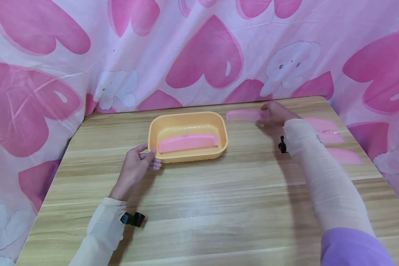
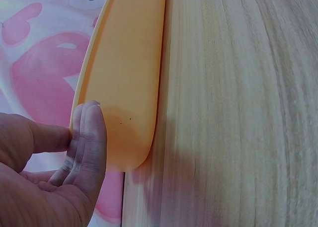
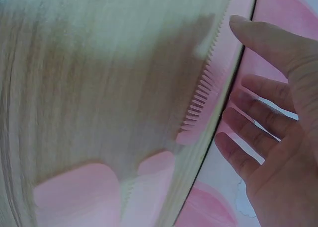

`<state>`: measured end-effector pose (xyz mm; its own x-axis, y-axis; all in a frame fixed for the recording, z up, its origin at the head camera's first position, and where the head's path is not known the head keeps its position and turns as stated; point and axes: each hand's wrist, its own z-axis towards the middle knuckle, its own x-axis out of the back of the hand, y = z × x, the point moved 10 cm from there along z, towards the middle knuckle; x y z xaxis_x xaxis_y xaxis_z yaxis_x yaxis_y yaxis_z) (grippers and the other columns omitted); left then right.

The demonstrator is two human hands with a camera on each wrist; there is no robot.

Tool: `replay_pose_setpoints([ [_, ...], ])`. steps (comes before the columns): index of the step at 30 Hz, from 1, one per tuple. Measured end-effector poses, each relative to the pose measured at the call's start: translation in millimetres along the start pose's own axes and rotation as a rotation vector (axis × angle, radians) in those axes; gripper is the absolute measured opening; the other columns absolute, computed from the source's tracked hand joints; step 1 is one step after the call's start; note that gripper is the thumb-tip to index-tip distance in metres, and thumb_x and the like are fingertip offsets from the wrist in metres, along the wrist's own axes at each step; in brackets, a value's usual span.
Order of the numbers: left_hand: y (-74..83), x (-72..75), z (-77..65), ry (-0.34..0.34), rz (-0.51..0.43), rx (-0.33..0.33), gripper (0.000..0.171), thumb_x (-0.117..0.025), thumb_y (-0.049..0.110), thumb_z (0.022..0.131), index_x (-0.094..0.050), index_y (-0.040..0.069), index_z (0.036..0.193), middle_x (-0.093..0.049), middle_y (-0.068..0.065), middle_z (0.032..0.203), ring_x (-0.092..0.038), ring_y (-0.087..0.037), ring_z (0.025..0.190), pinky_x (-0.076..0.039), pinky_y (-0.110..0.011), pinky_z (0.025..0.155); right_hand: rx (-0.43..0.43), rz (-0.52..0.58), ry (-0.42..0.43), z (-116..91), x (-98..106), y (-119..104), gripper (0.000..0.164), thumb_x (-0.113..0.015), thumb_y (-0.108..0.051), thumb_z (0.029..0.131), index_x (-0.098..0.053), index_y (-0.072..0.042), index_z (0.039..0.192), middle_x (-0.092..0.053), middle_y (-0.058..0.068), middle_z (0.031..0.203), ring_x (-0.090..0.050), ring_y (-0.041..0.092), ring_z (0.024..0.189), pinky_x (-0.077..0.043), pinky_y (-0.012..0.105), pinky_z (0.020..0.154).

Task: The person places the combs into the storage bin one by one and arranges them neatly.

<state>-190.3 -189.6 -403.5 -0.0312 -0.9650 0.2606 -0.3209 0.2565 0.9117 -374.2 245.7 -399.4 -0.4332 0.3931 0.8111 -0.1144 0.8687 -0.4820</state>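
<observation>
A yellow-orange plastic basin (image 1: 221, 147) stands toward the back of the table, with a pink comb (image 1: 187, 143) lying inside, teeth toward the front. My left hand (image 1: 136, 166) pinches the basin's front left corner. In the left wrist view, the thumb is at the rim and the fingers (image 2: 92, 137) lie against the outer wall. Near the back edge, my right hand (image 1: 275, 113) is over the right end of another pink comb (image 1: 242, 115). From the right wrist, this comb (image 3: 211, 83) lies flat, and the hand's fingers are spread and loosely bent beside it.
At the right side lie more pink pieces: one partly behind the right forearm (image 1: 320, 123), one with a patterned strip (image 1: 330, 137), and a comb-shaped one (image 1: 345, 156) nearer the front. A pink heart-print curtain (image 1: 203, 55) hangs right behind the wooden table (image 1: 199, 207).
</observation>
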Motion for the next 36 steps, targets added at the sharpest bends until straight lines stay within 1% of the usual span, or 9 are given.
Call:
replay_pose_setpoints([
  [3,0.0,-0.5,-0.1,-0.002,0.003,-0.006,0.053,-0.052,0.018,0.107,-0.035,-0.004,0.152,-0.073,-0.022,0.099,-0.073,-0.017,0.078,-0.065,-0.032,0.078,0.008,-0.038,-0.004,2.4,-2.7,2.1,0.070,-0.072,-0.024,0.094,-0.042,0.015,0.143,-0.048,0.033,0.137,-0.045,0.040,0.115,-0.045,0.056,0.100],
  [8,-1.4,-0.9,1.1,0.001,0.011,0.004,0.053,-0.052,0.018,0.107,-0.035,-0.004,0.152,-0.073,-0.022,0.099,-0.073,-0.019,0.079,-0.065,-0.032,0.078,0.030,-0.092,0.002,4.0,-5.2,2.8,0.067,-0.072,-0.022,0.094,-0.044,0.017,0.140,-0.051,0.036,0.134,-0.049,0.043,0.119,-0.045,0.060,0.104],
  [10,-2.5,-0.9,1.7,0.003,0.016,0.016,0.053,-0.052,0.018,0.107,-0.035,-0.003,0.153,-0.073,-0.021,0.100,-0.073,-0.019,0.080,-0.064,-0.032,0.079,0.033,-0.096,0.006,3.6,-5.6,3.0,0.067,-0.072,-0.022,0.094,-0.044,0.017,0.140,-0.052,0.036,0.132,-0.050,0.042,0.116,-0.046,0.059,0.102],
  [17,-4.6,-0.9,3.2,0.006,0.024,0.033,0.053,-0.051,0.019,0.107,-0.034,-0.001,0.154,-0.073,-0.018,0.100,-0.073,-0.017,0.080,-0.064,-0.032,0.080,0.095,-0.126,0.025,0.6,-5.6,-0.2,0.066,-0.075,-0.021,0.092,-0.048,0.019,0.136,-0.059,0.030,0.116,-0.054,0.037,0.098,-0.052,0.049,0.082],
  [22,-4.1,-1.0,2.7,0.006,0.019,0.034,0.053,-0.051,0.018,0.107,-0.035,-0.001,0.154,-0.073,-0.019,0.100,-0.073,-0.017,0.080,-0.064,-0.032,0.080,0.159,-0.175,0.029,-2.4,-6.2,-5.7,0.058,-0.076,-0.019,0.091,-0.054,0.020,0.129,-0.062,0.024,0.102,-0.054,0.031,0.087,-0.050,0.040,0.072],
  [25,-3.8,-0.4,2.1,0.007,0.015,0.039,0.053,-0.051,0.018,0.107,-0.035,-0.001,0.153,-0.073,-0.018,0.099,-0.073,-0.017,0.080,-0.064,-0.032,0.080,0.156,-0.154,0.010,-4.5,-7.7,-5.9,0.055,-0.076,-0.017,0.092,-0.056,0.019,0.128,-0.063,0.024,0.101,-0.055,0.031,0.087,-0.052,0.040,0.073],
  [28,-2.0,-0.4,1.2,0.002,0.008,0.022,0.052,-0.051,0.016,0.107,-0.035,-0.003,0.152,-0.073,-0.020,0.098,-0.073,-0.018,0.080,-0.064,-0.033,0.080,0.112,-0.101,-0.021,-7.2,-9.5,-3.5,0.055,-0.075,-0.017,0.091,-0.055,0.018,0.129,-0.062,0.026,0.109,-0.056,0.034,0.093,-0.055,0.046,0.081],
  [32,0.8,-0.8,0.3,-0.006,0.000,-0.006,0.051,-0.051,0.014,0.107,-0.036,-0.005,0.151,-0.073,-0.023,0.098,-0.073,-0.020,0.079,-0.065,-0.033,0.079,0.053,-0.056,-0.048,-10.0,-11.7,0.0,0.059,-0.075,-0.019,0.091,-0.053,0.017,0.132,-0.059,0.028,0.118,-0.055,0.036,0.102,-0.054,0.053,0.093],
  [36,0.9,-0.9,0.0,-0.005,0.001,-0.002,0.051,-0.051,0.015,0.107,-0.036,-0.005,0.151,-0.073,-0.023,0.098,-0.073,-0.018,0.078,-0.065,-0.033,0.079,0.044,-0.052,-0.049,-10.9,-13.3,1.3,0.058,-0.077,-0.020,0.087,-0.056,0.015,0.129,-0.061,0.024,0.113,-0.057,0.034,0.097,-0.056,0.047,0.086],
])
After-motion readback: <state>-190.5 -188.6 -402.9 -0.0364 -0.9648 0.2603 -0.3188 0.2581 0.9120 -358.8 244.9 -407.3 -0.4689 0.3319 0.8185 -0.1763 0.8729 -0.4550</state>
